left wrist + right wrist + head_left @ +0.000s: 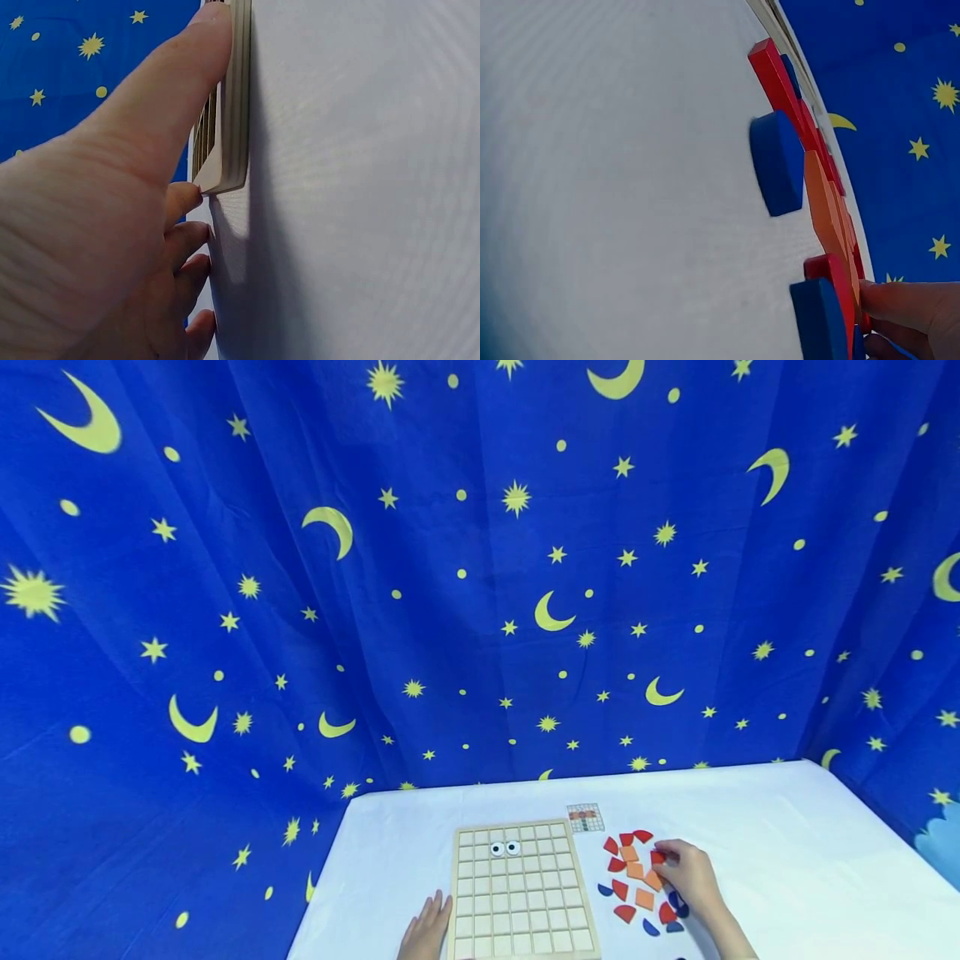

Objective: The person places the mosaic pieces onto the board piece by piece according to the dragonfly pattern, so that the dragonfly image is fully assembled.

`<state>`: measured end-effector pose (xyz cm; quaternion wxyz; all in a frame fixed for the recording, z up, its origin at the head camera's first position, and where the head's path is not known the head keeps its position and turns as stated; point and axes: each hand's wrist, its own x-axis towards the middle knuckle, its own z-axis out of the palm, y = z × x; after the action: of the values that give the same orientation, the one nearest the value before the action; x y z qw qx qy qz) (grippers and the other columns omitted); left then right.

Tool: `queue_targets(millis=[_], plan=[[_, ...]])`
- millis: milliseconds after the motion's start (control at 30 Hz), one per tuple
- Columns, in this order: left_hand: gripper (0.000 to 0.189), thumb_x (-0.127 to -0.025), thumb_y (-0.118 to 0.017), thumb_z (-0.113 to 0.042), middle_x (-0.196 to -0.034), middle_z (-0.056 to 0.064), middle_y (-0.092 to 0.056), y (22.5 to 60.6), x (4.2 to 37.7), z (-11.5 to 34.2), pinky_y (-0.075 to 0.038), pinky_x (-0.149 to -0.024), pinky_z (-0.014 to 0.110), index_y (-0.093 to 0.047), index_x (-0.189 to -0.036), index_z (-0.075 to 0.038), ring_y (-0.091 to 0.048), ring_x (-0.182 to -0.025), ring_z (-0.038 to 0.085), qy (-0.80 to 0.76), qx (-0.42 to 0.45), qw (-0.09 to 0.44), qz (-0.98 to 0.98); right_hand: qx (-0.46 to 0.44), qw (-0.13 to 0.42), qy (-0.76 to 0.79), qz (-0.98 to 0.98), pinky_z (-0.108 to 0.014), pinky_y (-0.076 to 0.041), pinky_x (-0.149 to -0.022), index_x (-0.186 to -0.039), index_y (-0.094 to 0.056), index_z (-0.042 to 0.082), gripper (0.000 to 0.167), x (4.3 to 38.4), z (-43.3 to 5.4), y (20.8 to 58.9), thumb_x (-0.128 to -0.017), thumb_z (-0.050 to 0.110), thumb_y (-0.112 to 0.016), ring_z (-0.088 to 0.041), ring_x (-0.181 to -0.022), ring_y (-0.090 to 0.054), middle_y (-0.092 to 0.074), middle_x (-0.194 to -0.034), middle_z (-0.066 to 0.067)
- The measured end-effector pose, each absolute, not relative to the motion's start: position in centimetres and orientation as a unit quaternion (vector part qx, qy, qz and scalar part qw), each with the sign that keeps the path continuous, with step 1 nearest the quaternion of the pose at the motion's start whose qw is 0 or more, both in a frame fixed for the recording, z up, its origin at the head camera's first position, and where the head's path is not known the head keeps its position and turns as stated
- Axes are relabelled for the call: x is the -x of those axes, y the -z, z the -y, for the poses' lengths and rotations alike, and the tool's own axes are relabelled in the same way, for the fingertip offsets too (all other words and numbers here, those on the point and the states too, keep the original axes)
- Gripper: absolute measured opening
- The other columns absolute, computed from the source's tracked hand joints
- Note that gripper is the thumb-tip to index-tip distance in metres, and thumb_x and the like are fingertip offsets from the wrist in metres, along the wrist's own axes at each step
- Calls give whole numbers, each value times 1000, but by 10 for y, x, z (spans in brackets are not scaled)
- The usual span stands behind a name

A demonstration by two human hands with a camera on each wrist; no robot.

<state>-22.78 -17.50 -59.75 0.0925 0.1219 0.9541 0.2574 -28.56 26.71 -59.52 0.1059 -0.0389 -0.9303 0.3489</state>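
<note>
A wooden grid board (498, 885) lies in front of me, with two round googly-eye pieces (505, 849) in its upper cells. My left hand (426, 928) rests at the board's left edge; its thumb (199, 56) lies against the wooden frame (234, 142) in the left wrist view, the other fingers loosely extended. To the right of the board, my right hand (692, 878) pinches a red quarter-circle piece (657, 857) between thumb and index finger, over loose pieces. Orange squares (644, 899) and red quarter-circles (619, 889) lie around it.
A small printed pattern card (585, 817) lies beyond the board's upper right corner. Several blue half-round pieces (651, 927) are scattered near the right hand. A white cloth covers the table (810, 852), and a blue curtain (480, 652) with stars and moons hangs behind it.
</note>
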Motion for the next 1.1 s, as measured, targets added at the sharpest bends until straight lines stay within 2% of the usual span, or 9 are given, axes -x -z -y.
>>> queue_targets(millis=[333, 600, 767, 933, 1100], plan=[[101, -72, -74, -56, -147, 33, -32, 597, 226, 174, -24, -106, 70, -38, -139, 9, -29, -133, 55, -253, -125, 84, -956, 40, 90, -338, 936, -54, -50, -87, -102, -68, -4, 31, 289, -265, 595, -74, 5, -77, -38, -97, -65, -70, -98, -20], [104, -74, -72, -58, -147, 39, -26, 594, 222, 173, -19, -104, 75, -32, -142, 10, -21, -136, 59, -299, -129, 95, -941, 40, 106, -333, 936, -50, -52, -81, -92, -69, -4, 23, 290, -263, 593, -72, 5, -77, -32, -86, -65, -69, -89, -15], [105, -73, -72, -58, -147, 40, -26, 593, 220, 173, -19, -104, 75, -32, -142, 11, -21, -136, 59, -305, -129, 97, -939, 42, 106, -332, 936, -48, -53, -80, -95, -69, -5, 25, 289, -260, 590, -74, 6, -77, -28, -83, -64, -68, -89, -13], [104, -73, -72, -56, -146, 40, -26, 593, 220, 174, -20, -103, 75, -32, -141, 11, -22, -135, 59, -301, -132, 90, -940, 38, 112, -342, 932, -34, -53, -71, -99, -69, -4, 28, 288, -250, 583, -74, 7, -77, -18, -78, -61, -68, -89, -10], [104, -74, -72, -57, -147, 40, -25, 593, 219, 174, -19, -103, 76, -31, -142, 10, -20, -136, 59, -313, -130, 98, -936, 20, 108, -367, 924, -22, -48, -65, -102, -69, -2, 30, 286, -232, 573, -74, 6, -77, -15, -79, -61, -68, -91, -7]])
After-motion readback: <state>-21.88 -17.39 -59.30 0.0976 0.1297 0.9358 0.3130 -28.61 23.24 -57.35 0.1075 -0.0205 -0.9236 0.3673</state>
